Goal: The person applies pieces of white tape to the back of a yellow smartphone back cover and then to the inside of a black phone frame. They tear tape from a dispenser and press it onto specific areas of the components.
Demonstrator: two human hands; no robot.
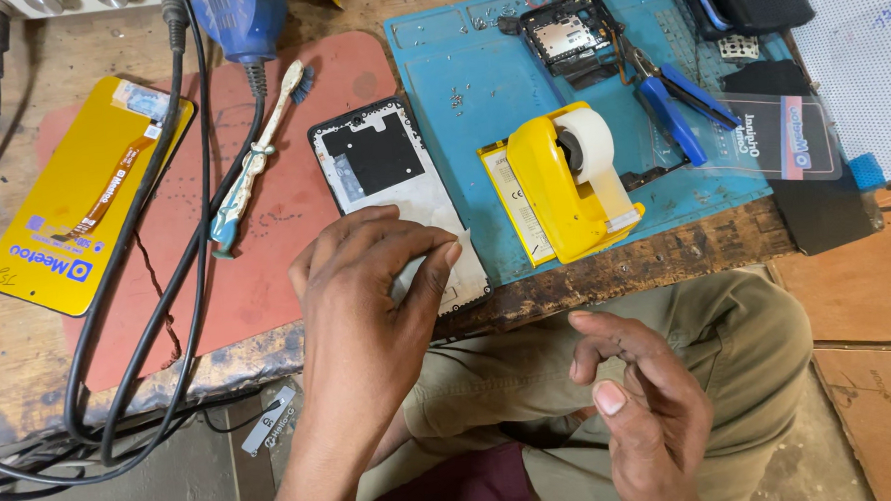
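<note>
Our left hand (367,284) rests on the lower part of the phone frame (392,183), fingers drawn together with thumb and forefinger pinched at its right edge, as if on something thin; we cannot tell what, if anything, sits between them. Our right hand (638,407) hangs free over our lap, fingers loosely curled, holding nothing.

The frame lies face down at the near edge of the bench, half on the red mat (294,217), stripped to bare metal with a dark patch near its top. We judge the teardown well along: the yellow screen panel (73,197) lies apart at the left, and a small circuit board (566,35) sits at the back of the blue mat (449,90). The battery (508,198) lies just beside the frame, partly under the yellow tape dispenser (572,175). Blue pliers (675,105) lie further right, a worn brush (256,159) to the frame's left. Reassembly seems wholly ahead, since nothing is seated in the frame.
</note>
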